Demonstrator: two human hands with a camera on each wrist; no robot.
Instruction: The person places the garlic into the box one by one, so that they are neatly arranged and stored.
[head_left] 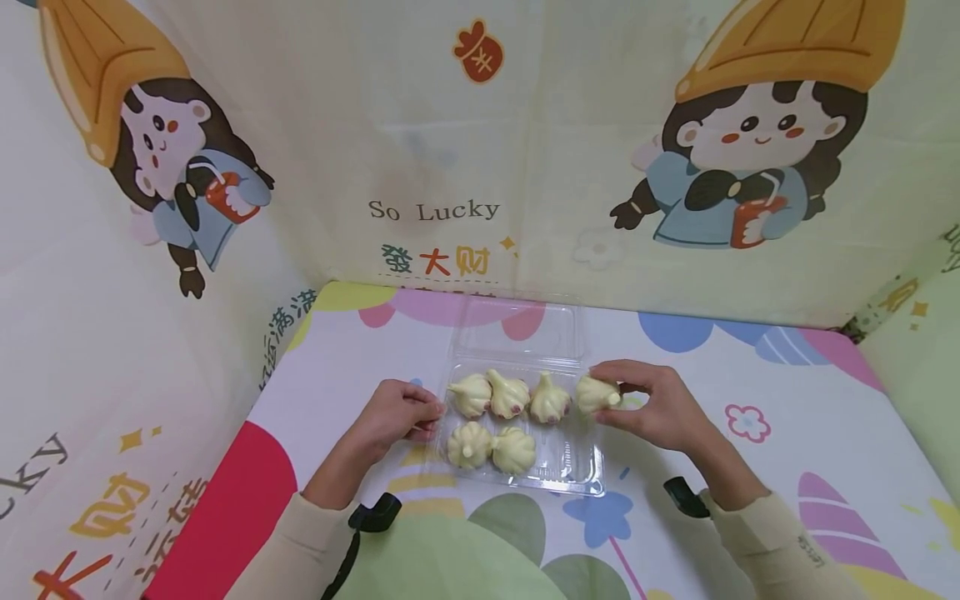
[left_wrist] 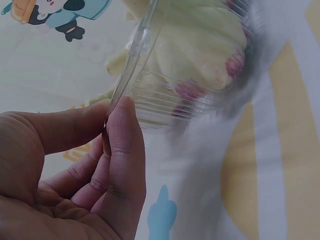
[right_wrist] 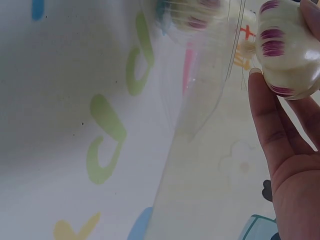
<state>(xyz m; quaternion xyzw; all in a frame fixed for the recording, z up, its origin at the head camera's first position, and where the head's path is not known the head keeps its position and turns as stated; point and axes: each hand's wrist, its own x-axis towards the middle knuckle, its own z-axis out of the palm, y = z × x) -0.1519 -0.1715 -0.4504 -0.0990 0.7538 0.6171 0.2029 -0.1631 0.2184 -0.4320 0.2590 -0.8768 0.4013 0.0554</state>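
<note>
A clear plastic clamshell box [head_left: 566, 475] lies with its lid [head_left: 517, 329] folded back, away from me. Several pale garlic bulbs [head_left: 513, 450] sit inside, in a back row and a front row. My left hand [head_left: 397, 412] pinches the box's left rim between thumb and forefinger, as the left wrist view shows close up. At the box's right edge, my right hand [head_left: 660, 408] holds one more garlic bulb [head_left: 596, 394] between thumb and fingers. Purple streaks mark this bulb in the right wrist view.
The table [head_left: 352, 350] wears a white cloth with colourful printed shapes. Behind it hangs a cream printed curtain [head_left: 540, 167], and similar sheets enclose both sides. Black straps [head_left: 375, 512] show at the wrists.
</note>
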